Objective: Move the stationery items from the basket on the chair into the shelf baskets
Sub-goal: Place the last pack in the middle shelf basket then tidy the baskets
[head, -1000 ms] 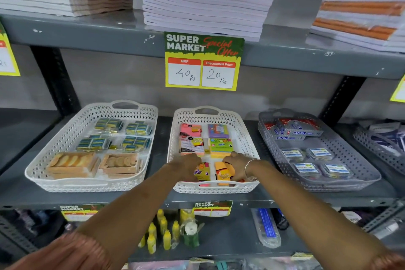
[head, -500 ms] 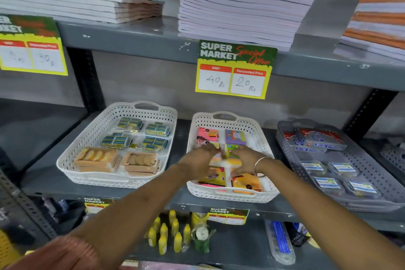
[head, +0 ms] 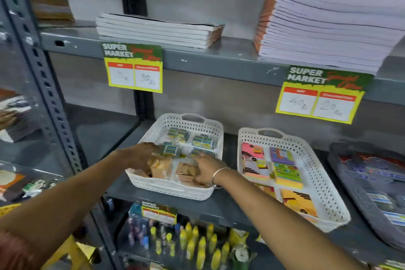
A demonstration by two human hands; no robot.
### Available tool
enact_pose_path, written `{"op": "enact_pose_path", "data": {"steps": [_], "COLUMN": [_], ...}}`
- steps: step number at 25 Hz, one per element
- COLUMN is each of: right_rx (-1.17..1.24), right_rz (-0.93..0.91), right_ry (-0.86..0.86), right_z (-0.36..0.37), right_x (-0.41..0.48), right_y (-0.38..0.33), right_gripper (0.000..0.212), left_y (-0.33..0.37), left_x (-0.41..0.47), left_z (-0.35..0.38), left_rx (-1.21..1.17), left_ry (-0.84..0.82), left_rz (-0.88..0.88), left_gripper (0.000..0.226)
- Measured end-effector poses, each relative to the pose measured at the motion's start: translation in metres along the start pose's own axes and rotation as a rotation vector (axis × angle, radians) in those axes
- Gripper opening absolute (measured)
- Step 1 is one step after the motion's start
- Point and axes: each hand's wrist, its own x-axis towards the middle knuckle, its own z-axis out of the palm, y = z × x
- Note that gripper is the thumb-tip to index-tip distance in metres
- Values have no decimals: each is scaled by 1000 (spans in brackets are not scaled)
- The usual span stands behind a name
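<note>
Both hands, left hand (head: 142,156) and right hand (head: 206,169), blurred over brown packs (head: 162,167) in white basket (head: 175,188), grips unreadable, shelf (head: 96,133) bare leftward.

Both hands have left the middle basket (head: 315,160) and now sit in the left basket (head: 166,188). Left hand (head: 142,158) lies over the brown packs (head: 161,167); right hand (head: 207,169) lies on the pack beside them, fingers spread. Camera has swung left, showing a second price tag (head: 133,68).
</note>
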Motion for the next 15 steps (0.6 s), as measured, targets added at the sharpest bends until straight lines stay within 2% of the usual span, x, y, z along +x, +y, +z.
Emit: {"op": "enact_pose_path", "data": {"steps": [2, 6, 9, 15], "right_rx": [-25, -20, -26, -43], "right_rz": [12, 42, 55, 73], "right_ry": [-35, -3, -5, -20], "right_z": [10, 17, 19, 18], "right_x": [3, 3, 4, 4], "right_y": [-1, 5, 5, 4], "right_gripper": [68, 60, 58, 55], "left_y": [-8, -17, -13, -13], "left_x": [2, 7, 12, 20], "left_z": [7, 15, 16, 19], "left_rx": [-45, -61, 58, 43], "left_ry": [-27, -14, 28, 56], "left_rz": [20, 45, 132, 163], "left_gripper": [83, 65, 68, 70]}}
